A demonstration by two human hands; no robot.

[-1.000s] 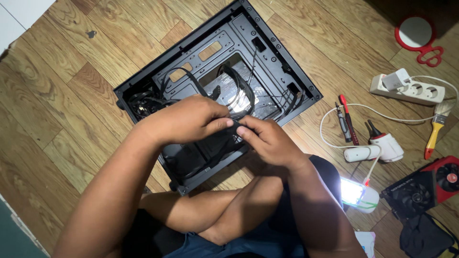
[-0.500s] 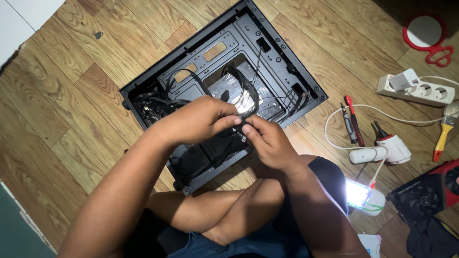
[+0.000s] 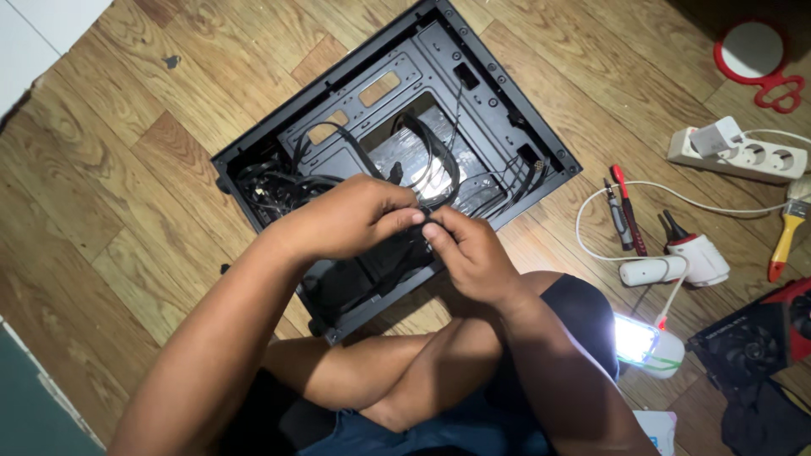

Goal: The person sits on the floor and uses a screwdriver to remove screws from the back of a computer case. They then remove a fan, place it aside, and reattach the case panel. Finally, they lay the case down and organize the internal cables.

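Black cable (image 3: 445,173) pinched between fingers of left hand (image 3: 351,221) and right hand (image 3: 471,253), over open computer case (image 3: 515,110); screwdrivers (image 3: 623,215) aside.

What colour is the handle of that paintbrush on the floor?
The paintbrush has a yellow handle with a red tip, seen at the right edge of the head view.

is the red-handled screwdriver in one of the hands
No, the red-handled screwdriver lies on the wooden floor, apart from both hands.
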